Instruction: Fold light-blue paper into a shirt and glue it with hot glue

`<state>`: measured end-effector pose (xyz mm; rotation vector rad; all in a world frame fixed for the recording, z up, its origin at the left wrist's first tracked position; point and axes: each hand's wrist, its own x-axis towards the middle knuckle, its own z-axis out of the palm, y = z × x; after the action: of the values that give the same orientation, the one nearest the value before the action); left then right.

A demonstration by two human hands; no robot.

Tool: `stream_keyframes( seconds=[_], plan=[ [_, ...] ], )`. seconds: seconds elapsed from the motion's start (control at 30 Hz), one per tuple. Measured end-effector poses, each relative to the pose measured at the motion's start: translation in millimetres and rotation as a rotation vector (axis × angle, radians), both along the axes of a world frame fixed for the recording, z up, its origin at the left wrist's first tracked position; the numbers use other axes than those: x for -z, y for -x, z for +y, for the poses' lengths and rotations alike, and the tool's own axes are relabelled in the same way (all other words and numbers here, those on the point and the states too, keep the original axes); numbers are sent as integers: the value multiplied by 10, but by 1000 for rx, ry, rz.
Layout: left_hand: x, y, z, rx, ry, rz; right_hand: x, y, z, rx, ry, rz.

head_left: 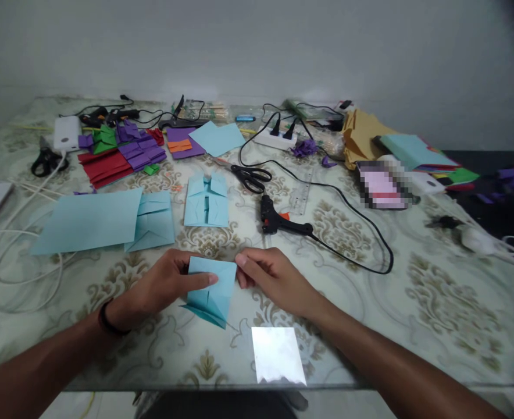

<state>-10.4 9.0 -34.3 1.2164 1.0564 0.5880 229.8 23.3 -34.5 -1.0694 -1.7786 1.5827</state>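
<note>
A folded light-blue paper (pixel 216 297) is held above the table's front part. My left hand (pixel 165 282) grips it from the left, thumb flat across its front and the other fingers behind. At its upper right corner, my right hand (pixel 268 276) pinches the edge between thumb and bent fingers. Behind them lies another folded blue paper piece (pixel 207 206) with a slit in its middle. To the left, a flat blue sheet (pixel 91 221) partly covers a folded blue piece (pixel 156 224).
A black glue gun (pixel 285 224) with a looping cord lies right of centre, near black scissors (pixel 250 176) and a clear ruler (pixel 300 195). Farther back are a white power strip (pixel 275 138), red folded paper (pixel 106 167) and yellow-brown paper (pixel 364 137). A phone (pixel 381 185) lies at right.
</note>
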Motion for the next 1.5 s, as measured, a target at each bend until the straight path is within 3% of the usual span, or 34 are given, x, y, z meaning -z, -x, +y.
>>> stream_keyframes(
  seconds=[0.13, 0.3, 0.53, 0.7, 1.0, 1.5],
  plan=[
    [34, -16, 17, -46, 13, -8, 34, 34, -8, -25, 49, -26],
    [-4, -70, 44, 1, -12, 8, 73, 20, 15, 19, -12, -30],
    [-123, -234, 85, -43, -138, 129, 28, -47, 76, 12, 13, 25],
    [-112, -340, 90, -67, -146, 145, 6, -72, 101, 63, 12, 52],
    [-4, -278, 24, -63, -63, 113, 31, -67, 60, 21, 36, 13],
    [-82, -269, 62, -2, -82, 77, -5, -81, 52, 11, 4, -23]
  ],
)
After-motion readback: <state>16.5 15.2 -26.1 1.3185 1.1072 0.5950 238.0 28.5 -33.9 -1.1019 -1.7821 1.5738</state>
